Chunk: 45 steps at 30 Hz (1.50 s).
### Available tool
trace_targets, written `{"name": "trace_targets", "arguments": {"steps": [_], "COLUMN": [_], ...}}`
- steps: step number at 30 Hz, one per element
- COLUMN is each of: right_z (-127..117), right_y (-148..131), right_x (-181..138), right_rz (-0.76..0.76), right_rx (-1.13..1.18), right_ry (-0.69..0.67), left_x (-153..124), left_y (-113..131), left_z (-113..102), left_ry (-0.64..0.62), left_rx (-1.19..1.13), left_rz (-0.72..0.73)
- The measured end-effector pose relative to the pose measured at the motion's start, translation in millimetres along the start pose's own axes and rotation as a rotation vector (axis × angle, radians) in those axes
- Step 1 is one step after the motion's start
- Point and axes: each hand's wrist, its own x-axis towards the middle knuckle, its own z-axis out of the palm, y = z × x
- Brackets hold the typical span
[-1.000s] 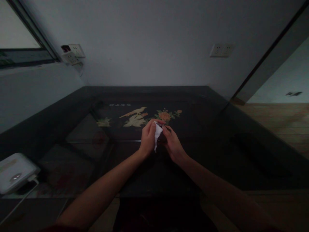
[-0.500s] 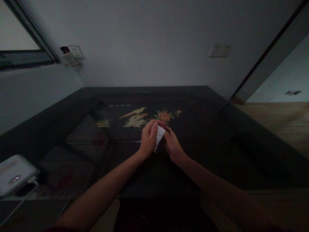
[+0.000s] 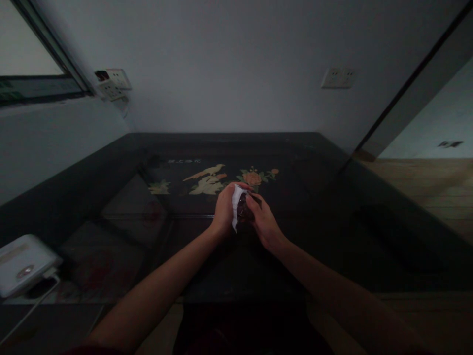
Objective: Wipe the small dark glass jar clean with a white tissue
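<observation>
My left hand [image 3: 222, 211] is curled around a white tissue [image 3: 235, 209], which looks like thin paper or cloth with a jagged lower end. Against the tissue lies a dark brown, shiny object [image 3: 243, 211], its kind too dim to make out. The fingers of my right hand [image 3: 264, 220] close around its right side, thumb on top. Both hands meet just above the near middle of a dark glossy table [image 3: 221, 276], and their undersides are hidden.
A white box-shaped device [image 3: 27, 264] with a white cable stands at the left edge. A long black object [image 3: 399, 236] lies on the right. Behind the table rises a wall with sockets [image 3: 339, 78]. Bird and flower pictures [image 3: 207, 180] decorate the tabletop.
The white tissue has shifted left and narrowed, so the dark brown object now shows between my hands. My right thumb now rests on that object. Both arms stay nearly in place.
</observation>
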Motion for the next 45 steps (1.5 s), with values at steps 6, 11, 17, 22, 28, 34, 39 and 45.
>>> {"name": "trace_targets", "arguments": {"steps": [6,11,17,22,28,34,39,45], "right_z": [1.2,1.1,-0.4,-1.2,-1.6,-1.2,-0.3,-0.7], "right_y": [-1.9,-4.2,-3.7,-3.6,-2.8,-2.4,-2.3,0.1], "right_x": [1.1,0.1,0.7,1.8,2.3,2.5,3.1,4.2], "right_rz": [0.001,0.018,0.07,0.08,0.084,0.082,0.079,0.095], "right_rx": [0.019,0.002,-0.005,0.009,0.005,0.008,0.034,0.051], "right_ry": [-0.013,-0.016,-0.013,-0.027,-0.023,-0.02,-0.024,-0.035], "left_x": [-6.5,-6.3,-3.1,-1.6,1.5,-0.2,-9.1,-15.0], "left_y": [8.5,10.6,6.9,4.2,0.1,2.2,7.6,11.3], "left_z": [1.1,0.9,-0.1,-0.4,-2.1,-0.5,0.4,-0.2], "left_ry": [-0.025,-0.04,-0.042,-0.035,-0.059,-0.061,-0.06,-0.126], "left_rx": [0.162,0.216,0.196,0.172,0.137,0.158,0.374,0.565], "left_rz": [0.156,0.197,0.158,0.124,0.104,0.124,0.316,0.494]}}
